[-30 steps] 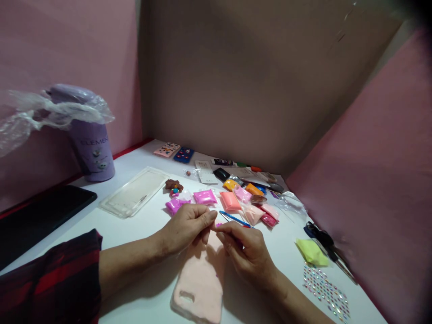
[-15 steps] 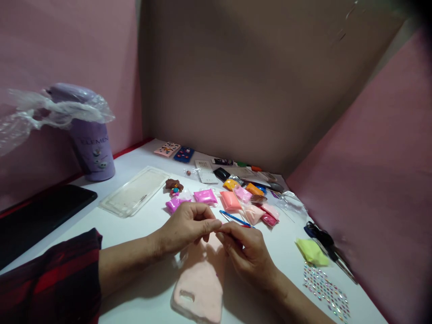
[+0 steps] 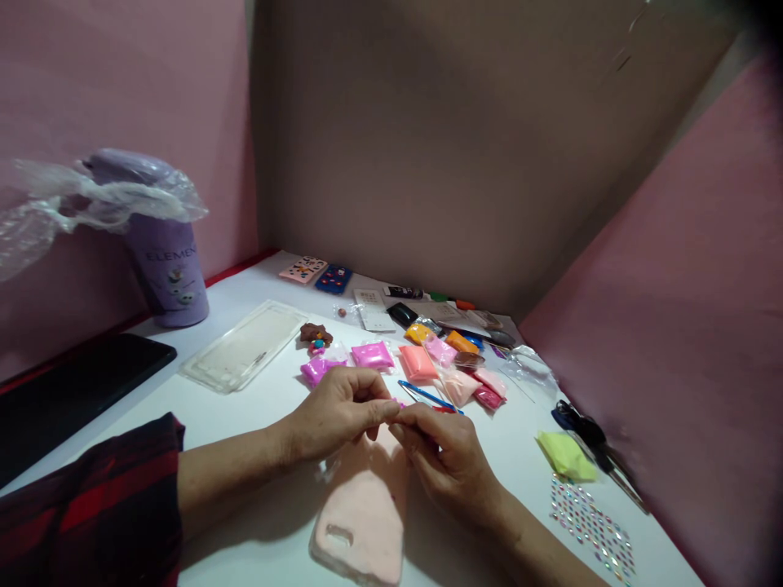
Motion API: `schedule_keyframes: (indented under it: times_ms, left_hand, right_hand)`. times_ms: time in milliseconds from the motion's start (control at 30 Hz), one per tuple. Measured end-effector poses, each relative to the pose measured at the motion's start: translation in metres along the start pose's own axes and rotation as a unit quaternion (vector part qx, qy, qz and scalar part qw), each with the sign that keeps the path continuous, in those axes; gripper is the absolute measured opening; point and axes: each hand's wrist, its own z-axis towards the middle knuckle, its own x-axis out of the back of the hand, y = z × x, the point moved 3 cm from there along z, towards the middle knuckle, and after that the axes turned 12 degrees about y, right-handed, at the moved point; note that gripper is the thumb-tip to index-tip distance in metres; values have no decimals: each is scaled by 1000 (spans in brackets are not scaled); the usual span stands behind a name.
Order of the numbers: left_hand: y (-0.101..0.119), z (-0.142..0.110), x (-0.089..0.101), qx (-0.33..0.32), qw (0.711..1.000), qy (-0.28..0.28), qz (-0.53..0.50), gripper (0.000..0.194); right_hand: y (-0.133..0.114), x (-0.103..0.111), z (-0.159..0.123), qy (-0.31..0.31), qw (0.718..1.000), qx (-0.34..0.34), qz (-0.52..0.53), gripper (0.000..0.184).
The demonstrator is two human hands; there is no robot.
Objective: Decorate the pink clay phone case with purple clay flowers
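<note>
My left hand and my right hand meet fingertip to fingertip above a phone case coated in pale pink clay. Both are closed in a pinch. A tiny magenta-pink bit of clay peeks out between the fingertips; most of it is hidden. Below them the case lies flat with its camera cutout towards me, its far end covered by the hands. Just beyond my fingers are blue and red modelling tools and packets of magenta clay and coral clay.
At left are a clear phone case, a black phone and a purple tumbler wrapped in plastic. Scissors, a yellow packet and a sheet of gems lie at right. Brown clay sits beyond my left hand.
My fingertips have shifted very slightly, and more of the magenta-pink bit shows between them. Everything else on the table stays in place.
</note>
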Motion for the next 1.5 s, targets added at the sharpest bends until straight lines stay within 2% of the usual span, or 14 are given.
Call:
schedule_keyframes:
  times_ms: [167,367,567,1067,1500]
  left_hand:
    - [1,-1,0,-2,1000,-16,-9,25]
    - [0,0,-1,3,999,-8,-44,36]
    - [-1,0,-1,9,999,-3,-32,42]
    - [-7,2,0,16,999,11,-41,29]
    - [-8,2,0,24,999,26,-27,28]
  right_hand:
    - [2,-1,-1,8,1000,12,-21,13]
    - [3,-3,-2,-5,1000,8,-26,15]
    - [6,-5,-4,-19,999,2,-36,15]
    - [7,-8,-5,-38,998,-6,-55,21]
    - [9,-9,-8,-51,997,-5,-53,22]
